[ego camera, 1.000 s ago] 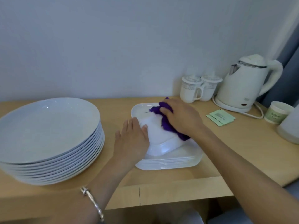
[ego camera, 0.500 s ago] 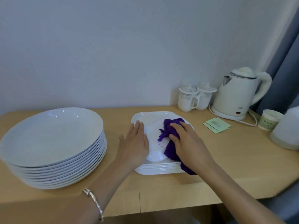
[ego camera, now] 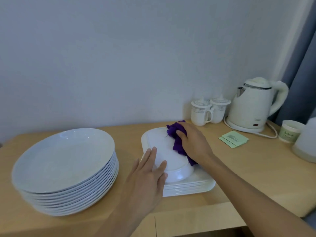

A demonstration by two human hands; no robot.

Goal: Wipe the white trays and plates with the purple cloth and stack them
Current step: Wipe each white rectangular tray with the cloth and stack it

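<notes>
Purple cloth point(ego camera: 177, 134): gripped bunched under the right hand point(ego camera: 193, 142) at the upper right end of the upturned top tray point(ego camera: 162, 149), frame centre. The tray's long axis is laid upper to lower frame; its bare stretch lies below the cloth, toward the left hand point(ego camera: 147, 177), pressed flat with straight fingers on the lower left edge.

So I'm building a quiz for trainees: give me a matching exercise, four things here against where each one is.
Things:
1 purple cloth
2 round plates
3 kettle
4 green sachets

Places:
A stacked at the left end of the table
B back right, on its base
C gripped under the right hand
D lying flat near the kettle's base

Pairs: 1-C, 2-A, 3-B, 4-D
</notes>
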